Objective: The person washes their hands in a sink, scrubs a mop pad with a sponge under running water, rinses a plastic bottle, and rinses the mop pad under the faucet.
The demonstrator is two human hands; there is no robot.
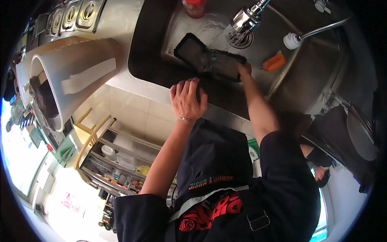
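My right hand [244, 71] grips the near right end of a dark, flat two-panel piece [219, 62] with a fuzzy black border, lying in the metal sink [149, 52]. Its exact kind I cannot make out. The piece looks wet, and its two panels meet at an angle. My left hand [187, 99] is at the sink's front rim, fingers a little apart and thumb out, with nothing visible held. Water runs from a chrome spray faucet [245, 20] near the drain [244, 41]. To the right of my right hand lies an orange scrub brush [274, 62].
A red-lidded jar [194, 9] stands at the sink's back left. A white nozzle [292, 40] on a metal hose sits at the right. Left of the sink is a large plastic bin [80, 60]. A shelf rack [121, 161] stands below left; another person [320, 161] is at right.
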